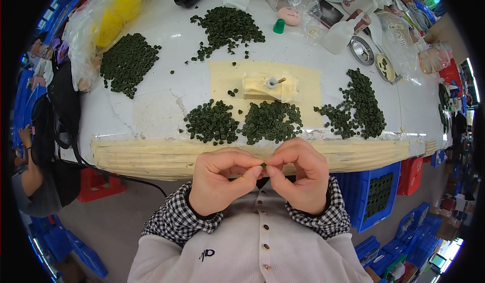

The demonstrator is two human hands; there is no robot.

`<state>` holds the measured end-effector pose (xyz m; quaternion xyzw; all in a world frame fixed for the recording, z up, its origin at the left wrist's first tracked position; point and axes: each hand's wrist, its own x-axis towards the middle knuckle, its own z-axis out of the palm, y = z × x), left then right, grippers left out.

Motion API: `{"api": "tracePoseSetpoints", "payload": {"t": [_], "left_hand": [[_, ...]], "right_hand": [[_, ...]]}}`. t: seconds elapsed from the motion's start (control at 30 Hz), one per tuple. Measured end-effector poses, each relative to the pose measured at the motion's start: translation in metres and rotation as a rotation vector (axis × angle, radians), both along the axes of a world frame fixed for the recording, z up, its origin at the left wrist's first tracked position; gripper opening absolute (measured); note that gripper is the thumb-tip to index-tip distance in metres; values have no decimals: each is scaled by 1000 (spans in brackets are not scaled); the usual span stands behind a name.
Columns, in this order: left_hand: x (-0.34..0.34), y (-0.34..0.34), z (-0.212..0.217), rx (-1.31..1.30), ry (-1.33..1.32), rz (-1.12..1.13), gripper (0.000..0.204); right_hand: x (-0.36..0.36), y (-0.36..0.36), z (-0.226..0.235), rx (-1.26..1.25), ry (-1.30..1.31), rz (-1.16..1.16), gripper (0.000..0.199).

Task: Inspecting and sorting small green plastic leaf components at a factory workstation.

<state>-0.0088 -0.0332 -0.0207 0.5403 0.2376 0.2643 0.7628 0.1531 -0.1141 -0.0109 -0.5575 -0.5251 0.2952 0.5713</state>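
Observation:
Just beyond my chest, over the table's padded front edge, both hands meet fingertip to fingertip. Thumb and forefinger of my left hand [217, 181] are closed on a tiny dark green part [263, 165]. My right hand [302, 176] pinches the same part from the other side; the fingers hide most of it. Closest to the hands lie two heaps of small round dark green pieces, a left heap [211, 122] and a middle heap [272, 122]. Behind them, a tape-covered block [257, 87] with a short upright pin is fixed to the table.
More green pieces form a right pile [365, 106], a back pile [230, 28] and a far-left pile [129, 63]. Plastic bags [83, 40], a white bottle [339, 36] and a round tin [361, 50] crowd the back. Below right stands a blue crate [371, 197]. Another person [33, 182] is at left.

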Motion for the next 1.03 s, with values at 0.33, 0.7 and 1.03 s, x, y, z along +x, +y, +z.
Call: {"api": "tracePoseSetpoints", "payload": {"t": [0.33,0.7,1.03], "left_hand": [[-4,5,7,111,33,26,15],[-6,17,14,686,10,-13,21],[-20,41,11,957,475,408,23]], "right_hand": [[1,3,-3,26,35,31,17],[3,1,5,105,-87,89,18],[12,2,5,84,-169,6,18]]}}
